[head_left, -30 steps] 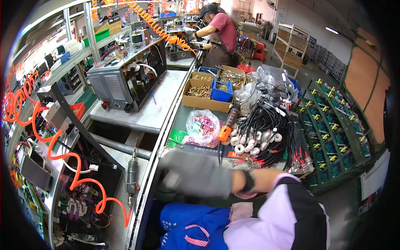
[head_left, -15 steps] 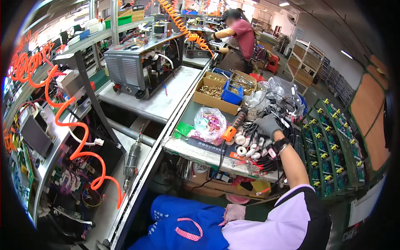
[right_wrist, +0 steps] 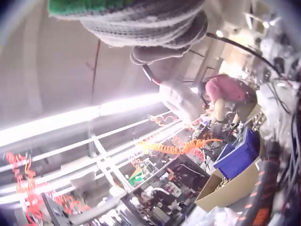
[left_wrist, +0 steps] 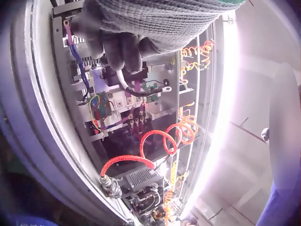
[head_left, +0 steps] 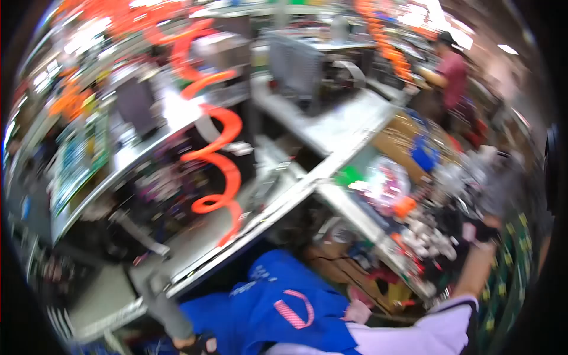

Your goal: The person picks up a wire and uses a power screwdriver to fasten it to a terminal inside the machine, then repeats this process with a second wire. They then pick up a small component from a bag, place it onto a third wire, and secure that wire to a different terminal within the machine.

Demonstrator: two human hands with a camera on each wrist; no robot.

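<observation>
1 orange hose (left_wrist: 126, 159) nr L fingers (left_wrist: 129, 56), hold unclear; R fingers (right_wrist: 159, 53) grip blk cable (right_wrist: 244, 48); blue bin (right_wrist: 239, 154) nr.

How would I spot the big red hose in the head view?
Start at the person's blue apron. Above it, slightly left, beyond the pale rail, is the red hose. Its wide, loose loops set it apart from the tightly coiled orange hose at upper right.

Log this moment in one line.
left hand: by lug-ended cable, grip unclear | right hand: grips black cable | head view: motion-blurred
</observation>
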